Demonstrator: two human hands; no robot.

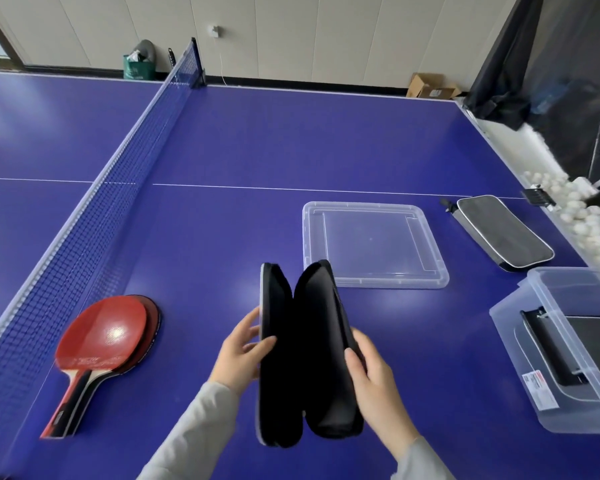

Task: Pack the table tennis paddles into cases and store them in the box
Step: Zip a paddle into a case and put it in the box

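Head view: I'm looking down over the blue counter (291, 150), net (94, 216) running off to my left.
Open case: the black case (305, 355) is up off the counter, spread like a book, dark lining facing me, and I see no paddle in it.
Left grip: my left hand (243, 355) pinches the left flap, thumb inside, fingers behind.
Right grip: my right hand (371, 372) is wrapped round the right flap's outer edge, thumb on the lining.
Paddles: two paddles (101, 344) lie stacked on the counter beside the net, red rubber up, handles toward me, well left of the case.
Lid: a clear lid (371, 244) lies flat just beyond the case.
Spare case: a zipped case (503, 232), black with a pale rim, lies right of the lid near the counter's end.
Box: the clear box (568, 348) stands at the right edge with a dark case (548, 344) already inside.
Balls: white balls (582, 216) are heaped past the far right end.
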